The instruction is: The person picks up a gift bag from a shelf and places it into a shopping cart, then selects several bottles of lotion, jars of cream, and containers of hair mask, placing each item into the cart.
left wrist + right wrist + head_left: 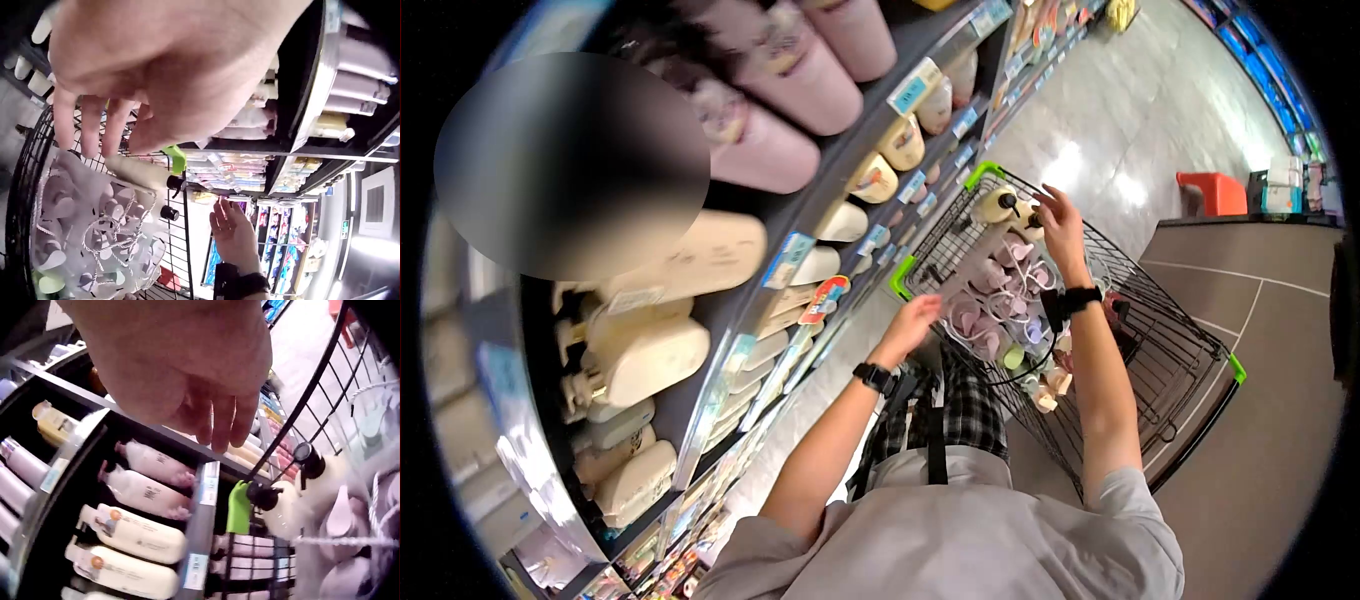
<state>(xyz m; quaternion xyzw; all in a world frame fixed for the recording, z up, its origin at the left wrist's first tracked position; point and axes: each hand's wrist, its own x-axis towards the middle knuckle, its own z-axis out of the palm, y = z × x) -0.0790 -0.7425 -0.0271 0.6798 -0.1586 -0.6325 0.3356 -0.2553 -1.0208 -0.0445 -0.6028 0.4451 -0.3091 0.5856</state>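
Note:
My left hand point(912, 325) is over the near left corner of a black wire shopping cart point(1170, 385), with nothing in its grasp. In the left wrist view its fingers point(92, 125) reach loosely down above the cart. My right hand point(1063, 235) hovers at the cart's far end, close to two cream bottles point(994, 206) with black pump tops, and holds nothing. Next to them in the cart are clear bags point(347, 515) with white cord handles, packed with several pink pump bottles point(967, 320). A green-topped item point(1013, 355) sits at the near side of the bags.
On the left runs a tall shelf with pink bottles point(780, 75), cream bottles point(655, 365) and price tags point(915, 85). Green corner pieces point(1238, 370) mark the cart's rim. Beyond the cart, a red stool point(1215, 193) stands on the shiny floor point(1120, 110).

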